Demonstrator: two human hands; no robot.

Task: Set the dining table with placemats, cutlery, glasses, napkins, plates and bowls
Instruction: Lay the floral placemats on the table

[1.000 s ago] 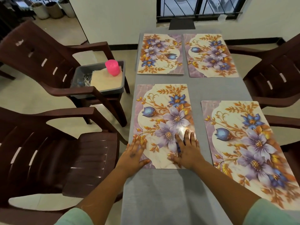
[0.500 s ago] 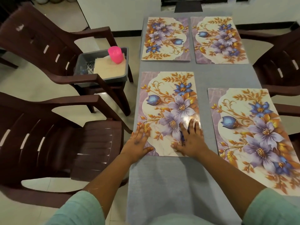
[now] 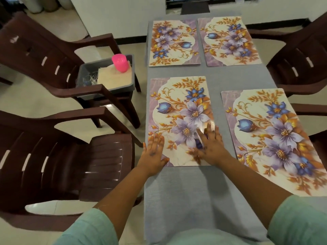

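Both hands flat, fingers straight: left hand (image 3: 154, 152) and right hand (image 3: 211, 145) pressing near-left placemat (image 3: 178, 110) at desk (image 3: 200, 197) left edge. Risk: uneven push skews mat over edge.

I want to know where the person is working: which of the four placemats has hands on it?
The near-left placemat: the left hand and right hand lie flat on its near end. The other three go untouched.
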